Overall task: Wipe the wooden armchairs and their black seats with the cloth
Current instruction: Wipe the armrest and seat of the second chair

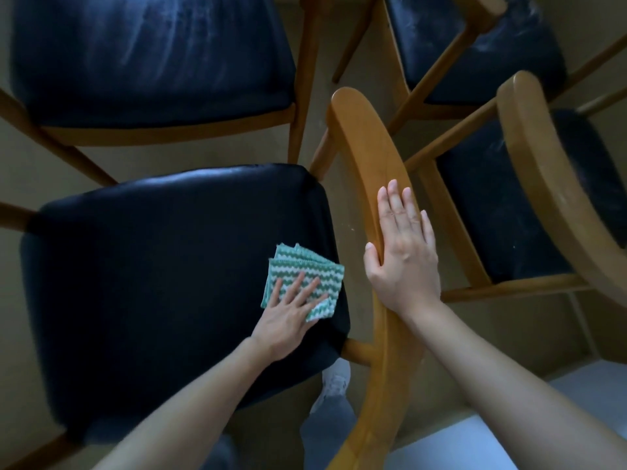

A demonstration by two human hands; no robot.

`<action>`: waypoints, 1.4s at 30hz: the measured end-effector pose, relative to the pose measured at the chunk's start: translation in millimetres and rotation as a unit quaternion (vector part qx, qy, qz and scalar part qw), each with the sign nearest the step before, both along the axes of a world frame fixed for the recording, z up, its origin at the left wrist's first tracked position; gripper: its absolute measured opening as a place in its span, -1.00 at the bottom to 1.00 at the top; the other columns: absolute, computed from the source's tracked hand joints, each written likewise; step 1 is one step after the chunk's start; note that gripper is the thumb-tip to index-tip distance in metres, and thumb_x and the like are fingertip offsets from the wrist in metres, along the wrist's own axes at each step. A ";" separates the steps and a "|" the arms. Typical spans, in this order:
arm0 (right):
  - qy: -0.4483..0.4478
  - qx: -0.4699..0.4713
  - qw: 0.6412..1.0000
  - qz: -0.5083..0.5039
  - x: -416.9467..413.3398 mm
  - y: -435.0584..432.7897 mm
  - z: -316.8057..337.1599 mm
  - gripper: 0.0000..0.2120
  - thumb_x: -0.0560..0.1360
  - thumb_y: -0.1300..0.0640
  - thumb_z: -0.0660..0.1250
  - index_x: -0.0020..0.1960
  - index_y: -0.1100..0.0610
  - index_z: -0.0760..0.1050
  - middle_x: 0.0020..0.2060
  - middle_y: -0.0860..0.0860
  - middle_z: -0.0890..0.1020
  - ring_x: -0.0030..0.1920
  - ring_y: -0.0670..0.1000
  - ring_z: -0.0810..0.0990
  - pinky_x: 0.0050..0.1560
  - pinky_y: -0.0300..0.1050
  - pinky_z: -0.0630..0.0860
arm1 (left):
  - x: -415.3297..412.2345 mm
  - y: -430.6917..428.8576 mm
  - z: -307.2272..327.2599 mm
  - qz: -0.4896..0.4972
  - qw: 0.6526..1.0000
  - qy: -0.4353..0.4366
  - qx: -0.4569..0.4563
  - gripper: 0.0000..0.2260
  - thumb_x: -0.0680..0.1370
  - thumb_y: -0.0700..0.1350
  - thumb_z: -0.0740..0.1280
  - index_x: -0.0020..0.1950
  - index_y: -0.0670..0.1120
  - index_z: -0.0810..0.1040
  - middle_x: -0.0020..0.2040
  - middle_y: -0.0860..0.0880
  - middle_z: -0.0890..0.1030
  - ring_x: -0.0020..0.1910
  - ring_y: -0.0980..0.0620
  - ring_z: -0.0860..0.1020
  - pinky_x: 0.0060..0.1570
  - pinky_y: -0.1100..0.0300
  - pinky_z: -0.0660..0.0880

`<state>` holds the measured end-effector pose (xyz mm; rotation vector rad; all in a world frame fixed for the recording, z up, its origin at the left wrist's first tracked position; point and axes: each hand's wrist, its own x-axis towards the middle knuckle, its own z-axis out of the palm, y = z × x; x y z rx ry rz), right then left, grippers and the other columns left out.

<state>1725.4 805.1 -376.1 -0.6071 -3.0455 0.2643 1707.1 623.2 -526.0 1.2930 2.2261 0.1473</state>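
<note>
A folded green-and-white zigzag cloth [307, 278] lies near the right edge of the nearest black seat [163, 286]. My left hand [288, 317] presses flat on the cloth with its fingers spread and straight. My right hand [403, 252] rests on the curved wooden armrest [363, 137] of the same armchair, fingers straight along the top and the thumb against the inner side.
Three more wooden armchairs with black seats stand close by: one at the top left [152, 52], one at the top right [475, 52], one at the right [502, 205]. Its curved armrest [543, 157] is close to my right hand. My shoe [334, 385] shows below on the tan floor.
</note>
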 end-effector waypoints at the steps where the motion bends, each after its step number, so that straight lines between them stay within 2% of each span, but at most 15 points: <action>1: 0.000 -0.002 1.000 0.000 0.3 -0.1 0.3 -0.36 0.50 0.06 0.11 0.53 0.14 0.01 0.52 0.05 0.07 0.50 -0.02 -0.07 0.47 0.02 -0.08 | 14.8 -6.3 1.2 -0.008 1.000 -0.003 -0.008 -0.53 0.55 0.13 -0.01 0.46 0.11 0.24 0.49 0.02 0.24 0.52 -0.12 0.05 0.38 -0.13 -0.07; 5: 0.018 0.029 0.999 -0.002 1.9 -4.7 0.7 -0.42 0.51 0.07 0.13 0.49 0.18 0.15 0.47 0.11 0.23 0.49 0.08 0.14 0.44 0.06 0.02 | 64.1 -36.4 4.9 -0.080 0.996 -0.026 -0.018 -0.56 0.53 0.14 0.04 0.37 0.12 0.40 0.46 0.05 0.26 0.48 -0.05 0.15 0.36 -0.13 -0.03; 7: 0.018 0.039 0.999 -0.021 6.7 -11.8 2.0 -0.44 0.51 0.06 0.14 0.48 0.18 0.19 0.46 0.12 0.25 0.48 0.12 0.18 0.42 0.08 0.07 | 77.4 -50.5 13.3 -0.119 0.991 -0.027 -0.047 -0.57 0.51 0.12 0.08 0.36 0.14 0.43 0.49 0.05 0.22 0.49 -0.08 0.16 0.40 -0.16 -0.08; 8: 0.014 0.037 0.999 -0.029 11.5 -17.3 2.8 -0.43 0.51 0.07 0.14 0.49 0.18 0.18 0.47 0.12 0.23 0.48 0.12 0.17 0.42 0.08 0.07 | 81.7 -57.8 14.3 -0.132 0.990 -0.013 -0.047 -0.57 0.52 0.08 0.11 0.39 0.12 0.40 0.51 0.04 0.15 0.51 -0.10 0.08 0.42 -0.20 -0.17; 10: 0.001 0.018 0.999 -0.027 25.0 -32.4 3.3 -0.42 0.51 0.09 0.14 0.51 0.16 0.12 0.49 0.10 0.16 0.50 0.10 0.10 0.44 0.07 0.02 | 86.0 -74.5 11.2 -0.177 0.983 0.016 -0.050 -0.54 0.60 -0.04 0.09 0.51 0.05 0.17 0.51 0.05 -0.19 0.48 -0.08 -0.30 0.35 -0.21 -0.46; 11: -0.005 -0.001 1.000 -0.023 32.2 -41.5 3.8 -0.41 0.52 0.09 0.14 0.51 0.15 0.10 0.50 0.09 0.13 0.51 0.08 0.05 0.45 0.05 -0.02 | 87.7 -83.6 12.1 -0.206 0.976 0.011 -0.067 -0.53 0.63 -0.08 0.06 0.54 0.02 0.06 0.47 0.06 -0.33 0.40 -0.06 -0.45 0.29 -0.17 -0.52; 13: -0.008 -0.043 0.999 -0.025 42.7 -60.0 6.6 -0.40 0.51 0.08 0.10 0.52 0.14 0.07 0.51 0.07 0.10 0.50 0.02 -0.04 0.46 0.01 -0.10 | 88.7 -100.9 14.7 -0.244 0.966 0.027 -0.087 -0.52 0.63 -0.11 0.05 0.55 -0.04 0.02 0.44 0.05 -0.41 0.35 -0.04 -0.52 0.27 -0.16 -0.51; 16: 0.005 -0.088 0.996 -0.035 47.7 -81.7 10.2 -0.40 0.50 0.06 0.07 0.52 0.11 0.05 0.51 0.03 0.07 0.48 -0.04 -0.10 0.46 -0.05 -0.15 | 82.7 -123.2 17.5 -0.271 0.954 0.035 -0.126 -0.51 0.63 -0.15 0.07 0.55 -0.07 0.03 0.51 0.05 -0.34 0.36 -0.01 -0.49 0.31 -0.18 -0.45; 20: 0.018 -0.117 0.993 -0.025 50.6 -105.6 11.4 -0.41 0.50 0.07 0.08 0.51 0.09 0.07 0.51 0.02 0.11 0.48 -0.06 -0.07 0.46 -0.07 -0.15 | 71.4 -144.6 28.4 -0.304 0.939 0.038 -0.157 -0.51 0.63 -0.13 0.08 0.55 -0.01 0.03 0.53 0.06 -0.30 0.38 0.00 -0.48 0.32 -0.19 -0.43; 26: 0.015 -0.138 0.990 -0.008 56.7 -124.7 12.5 -0.42 0.50 0.08 0.10 0.51 0.09 0.11 0.50 0.01 0.15 0.48 -0.07 -0.04 0.45 -0.10 -0.12 | 66.3 -179.9 26.9 -0.289 0.935 0.014 -0.204 -0.55 0.62 -0.08 0.15 0.51 -0.01 0.18 0.54 0.08 -0.23 0.48 0.00 -0.36 0.36 -0.25 -0.37; 32: 0.009 -0.161 0.987 0.011 56.5 -137.2 24.8 -0.42 0.50 0.07 0.09 0.51 0.07 0.08 0.49 -0.02 0.12 0.47 -0.10 -0.05 0.45 -0.15 -0.13 | 51.6 -215.0 43.5 -0.252 0.927 -0.036 -0.277 -0.59 0.64 -0.11 0.08 0.51 -0.05 0.20 0.56 0.10 -0.12 0.51 0.02 -0.26 0.43 -0.24 -0.27; 35: 0.008 -0.172 0.985 0.027 52.2 -144.7 31.1 -0.41 0.50 0.06 0.08 0.51 0.06 0.05 0.49 -0.03 0.11 0.48 -0.10 -0.05 0.44 -0.17 -0.13 | 42.7 -232.0 53.7 -0.188 0.933 -0.073 -0.298 -0.62 0.65 -0.06 0.07 0.47 -0.05 0.29 0.56 0.06 0.05 0.54 0.02 -0.13 0.45 -0.21 -0.16; 37: 0.007 -0.181 0.983 0.038 48.9 -151.5 35.6 -0.41 0.50 0.07 0.09 0.51 0.07 0.05 0.49 -0.02 0.14 0.49 -0.09 -0.03 0.44 -0.16 -0.11 | 34.9 -235.3 65.9 -0.131 0.940 -0.081 -0.305 -0.62 0.65 0.01 0.04 0.44 -0.07 0.33 0.51 0.02 0.22 0.52 0.02 0.03 0.44 -0.14 0.01; 40: 0.006 -0.195 0.979 0.057 46.3 -162.5 43.9 -0.41 0.52 0.08 0.11 0.49 0.04 -0.01 0.50 -0.01 0.15 0.49 -0.08 -0.02 0.46 -0.13 -0.06 | 16.5 -232.6 92.8 -0.042 0.941 -0.086 -0.325 -0.61 0.65 0.09 0.03 0.34 -0.09 0.42 0.36 -0.05 0.44 0.39 -0.01 0.33 0.36 0.00 0.17; 42: -0.002 -0.204 0.976 0.073 45.6 -169.9 50.5 -0.41 0.56 0.14 0.17 0.49 0.03 -0.04 0.50 -0.01 0.13 0.49 -0.09 -0.04 0.47 -0.12 -0.06 | 0.5 -233.2 114.8 0.023 0.944 -0.090 -0.318 -0.62 0.65 0.08 0.01 0.29 -0.10 0.43 0.27 -0.09 0.52 0.28 -0.05 0.46 0.29 0.05 0.25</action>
